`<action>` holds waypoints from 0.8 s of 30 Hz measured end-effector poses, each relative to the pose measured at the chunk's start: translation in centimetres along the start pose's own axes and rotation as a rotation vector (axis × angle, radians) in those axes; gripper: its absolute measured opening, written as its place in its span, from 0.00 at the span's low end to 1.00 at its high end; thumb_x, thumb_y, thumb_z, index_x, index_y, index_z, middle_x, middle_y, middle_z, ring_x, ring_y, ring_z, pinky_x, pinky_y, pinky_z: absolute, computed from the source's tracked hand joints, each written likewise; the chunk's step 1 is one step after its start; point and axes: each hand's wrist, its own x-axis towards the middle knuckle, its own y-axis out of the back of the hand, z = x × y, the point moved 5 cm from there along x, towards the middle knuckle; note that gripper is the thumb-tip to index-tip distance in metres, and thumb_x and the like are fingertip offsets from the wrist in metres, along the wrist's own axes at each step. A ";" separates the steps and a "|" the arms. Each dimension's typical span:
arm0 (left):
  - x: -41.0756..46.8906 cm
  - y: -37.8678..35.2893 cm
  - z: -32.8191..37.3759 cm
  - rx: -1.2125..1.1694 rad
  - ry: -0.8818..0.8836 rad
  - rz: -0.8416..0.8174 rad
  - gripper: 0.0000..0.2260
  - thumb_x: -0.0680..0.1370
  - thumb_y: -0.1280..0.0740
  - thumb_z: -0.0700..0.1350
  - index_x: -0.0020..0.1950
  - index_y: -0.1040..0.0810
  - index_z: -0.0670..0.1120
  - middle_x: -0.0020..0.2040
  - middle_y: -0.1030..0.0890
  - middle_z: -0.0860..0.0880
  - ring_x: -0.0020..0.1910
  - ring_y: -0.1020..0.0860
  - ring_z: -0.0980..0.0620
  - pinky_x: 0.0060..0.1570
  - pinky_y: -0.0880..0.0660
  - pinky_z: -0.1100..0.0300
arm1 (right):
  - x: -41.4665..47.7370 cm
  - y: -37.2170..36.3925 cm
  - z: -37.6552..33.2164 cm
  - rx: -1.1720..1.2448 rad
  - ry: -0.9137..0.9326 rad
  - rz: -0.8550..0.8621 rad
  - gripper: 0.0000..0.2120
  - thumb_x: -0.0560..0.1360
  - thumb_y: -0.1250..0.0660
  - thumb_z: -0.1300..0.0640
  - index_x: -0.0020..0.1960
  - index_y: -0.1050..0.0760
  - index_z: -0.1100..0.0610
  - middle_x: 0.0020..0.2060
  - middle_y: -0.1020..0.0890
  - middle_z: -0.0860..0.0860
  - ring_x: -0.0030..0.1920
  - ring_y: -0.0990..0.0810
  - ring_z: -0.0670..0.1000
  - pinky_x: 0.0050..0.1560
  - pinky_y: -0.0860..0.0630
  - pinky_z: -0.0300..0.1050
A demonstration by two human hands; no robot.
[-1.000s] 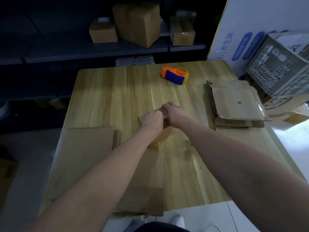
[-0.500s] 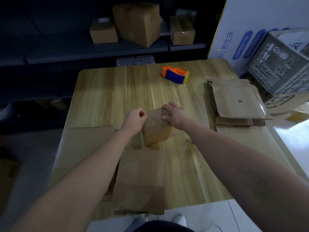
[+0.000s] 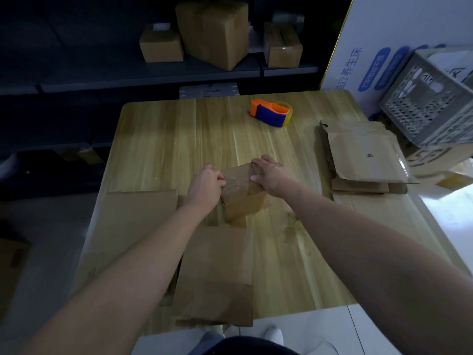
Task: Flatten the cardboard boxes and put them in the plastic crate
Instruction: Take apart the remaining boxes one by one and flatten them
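Table (image 3: pixel 179 139): pale wood, with closed cartons (image 3: pixel 212 29) on dark shelving behind.
Small box (image 3: pixel 243 198): taped, not flattened, mid-table between both hands.
Left hand (image 3: pixel 204 187): fingers curled tight on its left top edge.
Right hand (image 3: pixel 271 175): fingers hooked over its far right edge, thumb on top.
Flattened boxes (image 3: pixel 366 155): stacked at the table's right edge.
Plastic crate (image 3: pixel 422 108): grey, tilted, beyond that stack.
Tape dispenser (image 3: pixel 271 112): far side.
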 end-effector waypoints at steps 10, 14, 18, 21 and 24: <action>1.4 0.8 -0.1 -0.130 0.152 -0.143 0.06 0.73 0.28 0.38 0.38 0.24 0.45 0.39 0.23 0.49 0.41 0.25 0.52 0.40 0.30 0.61 | -0.2 0.2 -0.6 -0.012 -0.013 -0.012 0.24 0.79 0.38 0.50 0.73 0.39 0.43 0.75 0.44 0.45 0.71 0.40 0.59 0.68 0.36 0.58; 1.2 0.3 -0.1 -0.133 0.130 -0.157 0.09 0.74 0.30 0.38 0.36 0.25 0.46 0.39 0.23 0.48 0.41 0.25 0.52 0.41 0.31 0.61 | -0.2 0.4 -0.9 -0.020 -0.014 -0.010 0.24 0.79 0.38 0.50 0.73 0.39 0.44 0.75 0.44 0.45 0.71 0.39 0.59 0.68 0.36 0.58; 0.5 0.0 -0.5 -0.153 0.103 -0.124 0.08 0.76 0.32 0.39 0.38 0.26 0.46 0.40 0.25 0.50 0.41 0.26 0.53 0.36 0.34 0.64 | -0.3 0.5 -1.2 -0.016 -0.030 -0.018 0.24 0.79 0.38 0.51 0.73 0.40 0.44 0.75 0.44 0.45 0.71 0.40 0.58 0.69 0.37 0.58; 0.3 0.3 -0.8 -0.199 0.060 -0.060 0.04 0.74 0.30 0.40 0.42 0.24 0.46 0.44 0.26 0.52 0.42 0.28 0.55 0.38 0.35 0.64 | -0.4 0.6 -1.3 -0.021 -0.030 -0.008 0.24 0.79 0.39 0.52 0.74 0.40 0.45 0.75 0.44 0.45 0.71 0.39 0.58 0.68 0.36 0.58; 0.2 0.4 -1.0 -0.186 0.039 -0.021 0.04 0.74 0.29 0.40 0.39 0.22 0.46 0.43 0.25 0.52 0.42 0.26 0.54 0.43 0.32 0.62 | -0.5 0.6 -1.5 -0.032 -0.028 -0.005 0.24 0.80 0.39 0.53 0.74 0.40 0.45 0.75 0.44 0.46 0.71 0.38 0.59 0.68 0.35 0.57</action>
